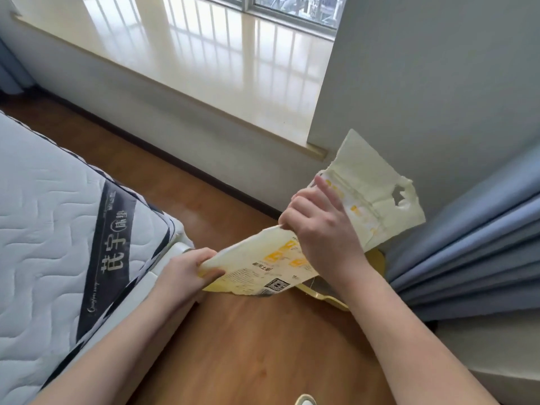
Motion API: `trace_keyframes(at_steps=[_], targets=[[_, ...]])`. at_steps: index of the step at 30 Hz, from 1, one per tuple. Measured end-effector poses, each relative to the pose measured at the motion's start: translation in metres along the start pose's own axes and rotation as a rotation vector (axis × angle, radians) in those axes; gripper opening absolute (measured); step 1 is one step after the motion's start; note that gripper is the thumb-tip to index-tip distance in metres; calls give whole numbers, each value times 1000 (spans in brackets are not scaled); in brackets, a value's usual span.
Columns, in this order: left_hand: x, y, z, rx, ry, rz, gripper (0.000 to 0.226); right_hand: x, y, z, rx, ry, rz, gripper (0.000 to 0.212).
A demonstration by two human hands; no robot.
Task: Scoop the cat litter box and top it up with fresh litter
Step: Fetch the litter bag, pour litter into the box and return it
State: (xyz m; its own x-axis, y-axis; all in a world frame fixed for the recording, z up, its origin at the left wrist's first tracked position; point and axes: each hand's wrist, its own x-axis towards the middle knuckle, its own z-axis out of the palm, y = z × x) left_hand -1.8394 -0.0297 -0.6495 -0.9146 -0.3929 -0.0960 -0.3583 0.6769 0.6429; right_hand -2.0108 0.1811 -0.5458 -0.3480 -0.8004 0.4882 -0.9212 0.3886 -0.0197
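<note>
A pale yellow litter bag [368, 185] with orange print and a torn carry hole hangs above the floor, limp and creased in the middle. My left hand [187, 270] grips its lower end, thumb on top. My right hand [318, 223] grips the bag at the crease, with the torn top end sticking up past it toward the wall. Under the bag, a strip of the yellow litter box rim [327, 299] shows; the rest of the box is hidden.
A quilted white mattress [49, 217] with a dark label band fills the left. Blue curtains [482, 244] hang at the right, next to the box. A glossy window sill [204, 59] runs across the back above the wood floor [257, 346].
</note>
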Motion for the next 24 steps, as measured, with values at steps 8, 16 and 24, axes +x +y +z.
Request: trace_keyframes(at_steps=[8, 16, 24], targets=[[48, -80, 92, -70, 105, -12, 16, -41, 50, 115, 47, 152, 124, 11], [91, -115, 155, -434, 496, -23, 7, -68, 74, 194, 41, 329, 171, 9], [130, -115, 168, -819, 745, 83, 19, -66, 100, 219, 26, 336, 280, 13]])
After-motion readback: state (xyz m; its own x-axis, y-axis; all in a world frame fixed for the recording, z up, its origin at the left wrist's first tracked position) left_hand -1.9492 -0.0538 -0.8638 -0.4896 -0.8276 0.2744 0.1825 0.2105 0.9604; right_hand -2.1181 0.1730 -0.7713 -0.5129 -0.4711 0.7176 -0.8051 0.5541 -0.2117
